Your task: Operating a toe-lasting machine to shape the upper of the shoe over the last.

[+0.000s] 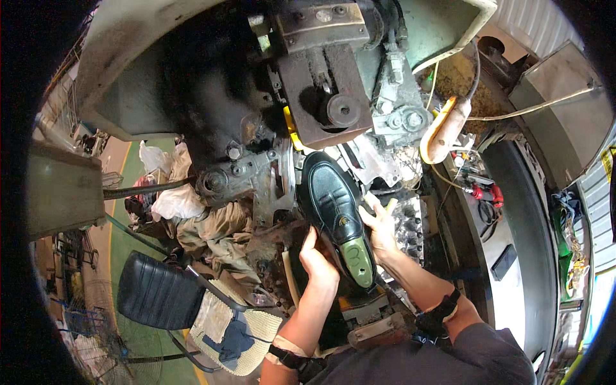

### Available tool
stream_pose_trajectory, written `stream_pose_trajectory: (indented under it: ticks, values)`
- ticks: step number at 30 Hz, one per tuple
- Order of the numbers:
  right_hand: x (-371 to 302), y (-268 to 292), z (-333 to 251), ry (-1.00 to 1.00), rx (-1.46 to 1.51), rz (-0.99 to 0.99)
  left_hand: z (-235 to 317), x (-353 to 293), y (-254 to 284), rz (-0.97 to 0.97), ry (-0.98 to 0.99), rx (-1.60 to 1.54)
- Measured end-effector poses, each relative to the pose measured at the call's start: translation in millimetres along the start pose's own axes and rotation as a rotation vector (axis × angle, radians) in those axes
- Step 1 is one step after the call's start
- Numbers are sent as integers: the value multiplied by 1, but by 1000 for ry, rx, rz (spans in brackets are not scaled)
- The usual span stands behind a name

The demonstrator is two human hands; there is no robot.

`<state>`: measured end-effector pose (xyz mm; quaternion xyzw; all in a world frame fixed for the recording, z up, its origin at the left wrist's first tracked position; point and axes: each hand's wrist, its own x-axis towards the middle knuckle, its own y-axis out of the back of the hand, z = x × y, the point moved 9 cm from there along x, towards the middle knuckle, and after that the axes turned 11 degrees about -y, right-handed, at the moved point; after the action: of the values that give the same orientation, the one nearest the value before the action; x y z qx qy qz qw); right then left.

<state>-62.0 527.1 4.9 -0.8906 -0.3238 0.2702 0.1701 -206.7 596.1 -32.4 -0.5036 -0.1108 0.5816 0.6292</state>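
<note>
A black leather shoe (pixel 332 196) sits on a green shoe last (pixel 357 262), its toe pointing away from me toward the machine (pixel 321 83). My left hand (pixel 319 262) grips the shoe's left side, thumb up along the edge and the other fingers hidden beneath. On the right side, my right hand (pixel 382 230) holds the shoe near the heel, fingers partly hidden. The toe lies just under the machine's dark metal block (pixel 330 96), between two metal side arms; whether it touches them I cannot tell.
Left of me stands a chair with a black backrest (pixel 160 292) and woven seat cover. Behind it lie cloths and white bags (pixel 176 202). An orange-and-white lamp (pixel 444 131) hangs at the right. A phone (pixel 504 262) and a red tool (pixel 489 194) rest on the right bench.
</note>
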Motion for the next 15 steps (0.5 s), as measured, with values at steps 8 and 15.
stream_pose_trajectory:
  ticks: [8, 15]
  values:
    - [6, 0, 13, -107, 202, -18, 1, 13, 3, -78, -141, 45]
    - [-5, -10, 18, -352, 145, -187, 14, 1, -9, -47, 11, 158]
